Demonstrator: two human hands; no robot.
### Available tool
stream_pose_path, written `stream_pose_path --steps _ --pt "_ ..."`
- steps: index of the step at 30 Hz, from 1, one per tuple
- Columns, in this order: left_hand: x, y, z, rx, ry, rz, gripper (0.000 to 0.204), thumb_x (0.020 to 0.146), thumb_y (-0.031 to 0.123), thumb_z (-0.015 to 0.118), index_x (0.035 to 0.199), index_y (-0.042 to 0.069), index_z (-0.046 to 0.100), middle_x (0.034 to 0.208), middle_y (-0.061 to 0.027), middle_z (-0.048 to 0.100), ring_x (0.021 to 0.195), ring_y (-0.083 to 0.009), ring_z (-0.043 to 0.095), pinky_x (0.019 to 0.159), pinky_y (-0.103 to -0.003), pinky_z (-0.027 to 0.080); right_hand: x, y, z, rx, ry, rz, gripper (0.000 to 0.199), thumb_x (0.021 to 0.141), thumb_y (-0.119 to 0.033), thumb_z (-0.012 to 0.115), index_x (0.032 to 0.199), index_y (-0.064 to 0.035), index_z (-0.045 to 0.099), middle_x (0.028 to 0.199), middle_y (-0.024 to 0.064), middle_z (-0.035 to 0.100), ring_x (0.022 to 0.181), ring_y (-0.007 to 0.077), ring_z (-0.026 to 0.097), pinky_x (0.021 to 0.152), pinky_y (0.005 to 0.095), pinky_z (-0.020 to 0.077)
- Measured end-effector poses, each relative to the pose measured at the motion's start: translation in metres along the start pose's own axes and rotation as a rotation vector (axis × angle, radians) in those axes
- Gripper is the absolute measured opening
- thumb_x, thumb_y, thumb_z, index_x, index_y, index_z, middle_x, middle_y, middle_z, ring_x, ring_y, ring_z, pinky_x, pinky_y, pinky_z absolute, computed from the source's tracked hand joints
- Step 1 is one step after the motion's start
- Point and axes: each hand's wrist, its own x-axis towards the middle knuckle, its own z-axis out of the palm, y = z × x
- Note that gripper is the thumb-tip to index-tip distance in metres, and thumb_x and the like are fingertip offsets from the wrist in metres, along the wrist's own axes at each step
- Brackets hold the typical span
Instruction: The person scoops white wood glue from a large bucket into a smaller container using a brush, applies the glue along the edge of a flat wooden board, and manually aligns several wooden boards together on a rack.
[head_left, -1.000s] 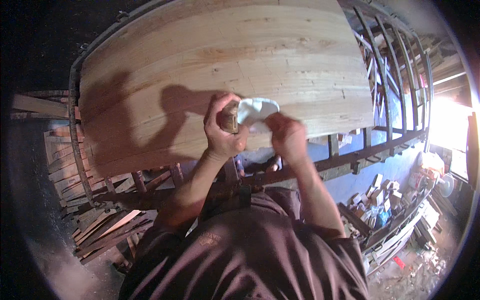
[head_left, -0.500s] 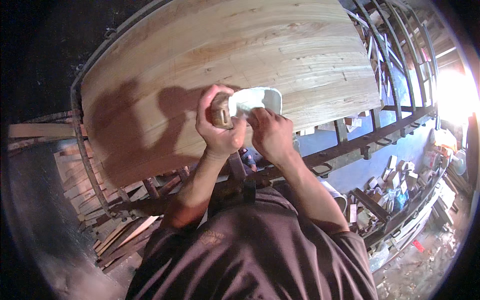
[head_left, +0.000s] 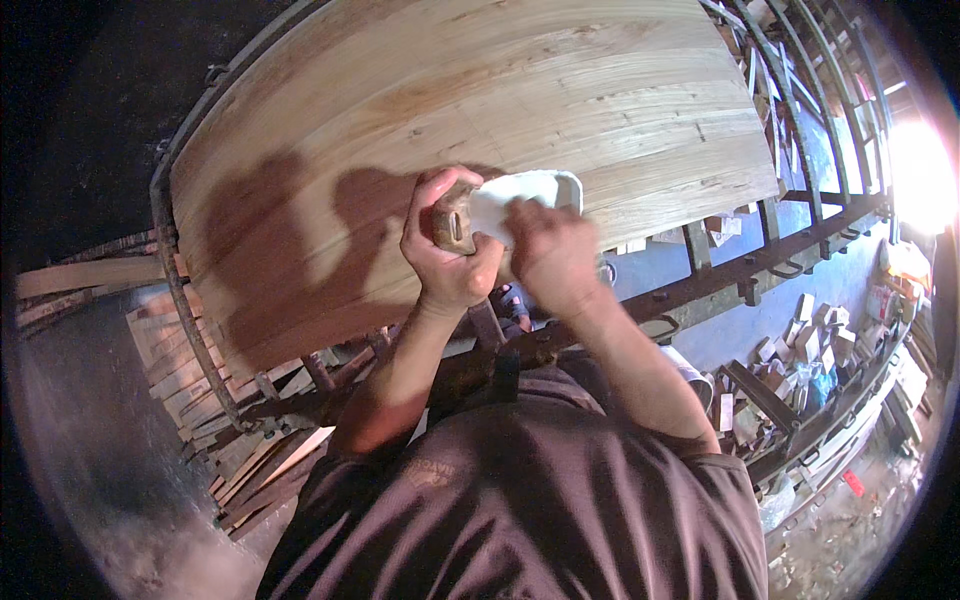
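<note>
My left hand (head_left: pixel 440 225) is closed round a worn brown block (head_left: pixel 457 222) with a slot in its end. A white, shallow, rounded-edged piece (head_left: pixel 545 187) sticks out from the block to the right; its kind is unclear. Against the near side of this white piece is my right hand (head_left: pixel 555 255), blurred, its fingers curled in. Whatever those fingers may pinch is hidden. Both hands are above the near edge of a wide panel of joined wooden boards (head_left: pixel 400 90), and their shadows fall on it.
A dark metal frame (head_left: pixel 640 310) with bars and hooks runs around the panel. Stacked wood strips (head_left: pixel 180 360) lie at the left. At the right are small wood offcuts (head_left: pixel 820 340) and a blue plastic bag (head_left: pixel 822 385). Bright light (head_left: pixel 920 180) comes from the far right.
My right hand has shifted slightly right and is now smeared by motion over the white piece. The left hand keeps its grip on the block. The whole view has shifted a little.
</note>
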Motion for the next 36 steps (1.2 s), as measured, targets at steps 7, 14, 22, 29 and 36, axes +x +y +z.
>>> stream_pose_path --steps 7,14,22,29,36 --pt "-0.007 -0.025 0.005 0.094 -0.151 0.028 0.067 0.067 -0.005 0.053 0.133 -0.002 0.048 0.12 -0.0214 0.061 0.11 -0.0272 0.061 0.101 -0.041 0.049 -0.02 0.033 0.013 0.016 -0.093 0.134 0.019 0.083 -0.013 0.064 0.101 -0.0076 0.067 0.087 0.014 0.07 0.074 0.0318 0.071 0.067 0.0436 0.0567" --pt "-0.041 -0.037 0.013 -0.095 -0.102 -0.024 0.062 0.064 -0.005 0.057 0.126 0.0 0.053 0.113 -0.017 0.061 0.105 -0.0271 0.059 0.098 -0.04 0.048 -0.046 0.049 -0.004 0.074 -0.152 0.304 0.012 0.086 -0.01 0.066 0.098 -0.0071 0.069 0.082 0.0131 0.069 0.074 0.0321 0.071 0.065 0.0423 0.057" --pt "-0.055 -0.048 0.017 -0.092 -0.071 -0.084 0.057 0.067 -0.006 0.054 0.124 -0.001 0.052 0.114 -0.0179 0.06 0.106 -0.0274 0.059 0.099 -0.04 0.048 -0.07 0.06 0.014 0.108 -0.189 0.317 0.008 0.084 -0.005 0.062 0.088 -0.0088 0.068 0.084 0.0117 0.07 0.072 0.0335 0.071 0.068 0.0461 0.0573" --pt "-0.029 -0.071 0.017 0.063 -0.05 -0.115 0.061 0.065 -0.002 0.05 0.127 -0.002 0.049 0.118 -0.0171 0.062 0.11 -0.0247 0.059 0.105 -0.039 0.045 -0.048 0.039 0.041 0.044 -0.039 0.143 0.011 0.087 -0.008 0.062 0.098 -0.0083 0.066 0.086 0.0135 0.07 0.073 0.0336 0.069 0.067 0.0458 0.0559" --pt "-0.035 -0.099 0.015 0.028 -0.01 -0.082 0.057 0.068 -0.003 0.053 0.125 0.0 0.049 0.115 -0.0157 0.059 0.106 -0.0265 0.059 0.1 -0.038 0.047 -0.039 0.057 0.075 -0.15 -0.061 0.263 0.012 0.091 -0.019 0.063 0.094 -0.0076 0.064 0.081 0.0159 0.069 0.073 0.0358 0.07 0.068 0.0486 0.0561"
